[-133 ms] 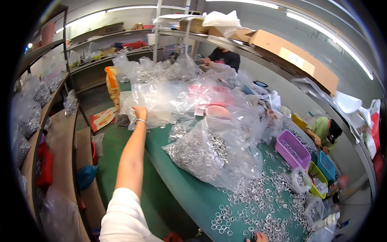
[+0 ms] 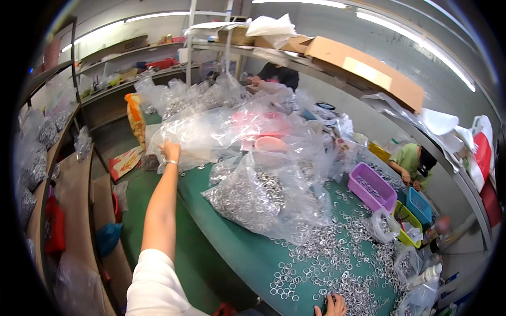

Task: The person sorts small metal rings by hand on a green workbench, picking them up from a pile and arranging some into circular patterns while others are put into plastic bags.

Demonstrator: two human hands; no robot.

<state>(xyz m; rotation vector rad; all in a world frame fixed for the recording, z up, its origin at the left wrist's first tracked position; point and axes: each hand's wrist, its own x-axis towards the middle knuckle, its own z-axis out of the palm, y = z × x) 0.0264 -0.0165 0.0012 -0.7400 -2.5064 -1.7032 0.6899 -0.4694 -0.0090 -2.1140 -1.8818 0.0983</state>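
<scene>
My left arm reaches far over the table, and my left hand (image 2: 171,151) is closed at the near edge of a large clear plastic bag (image 2: 197,129) lying flat. At the lower edge, my right hand (image 2: 333,305) rests with fingers apart beside loose metal rings (image 2: 350,282) scattered over the green table (image 2: 232,245). Its palm is partly cut off by the picture's edge. Between my hands stands a clear bag full of silvery rings (image 2: 247,203), its mouth slumped to the right. A pink basin (image 2: 270,144) shows behind it, partly under plastic.
A purple basket (image 2: 371,184), a blue basket (image 2: 419,203) and a yellow-green basket (image 2: 406,221) line the right side. Two people work beyond the table, one in green (image 2: 410,160), one in black (image 2: 279,76). Shelves (image 2: 74,195) with bags stand left; a cardboard box (image 2: 363,66) lies overhead.
The whole view has shifted, with the table's things now a little farther left. More of my right hand shows at the lower edge, its fingers spread. My left hand stays at the plastic bag.
</scene>
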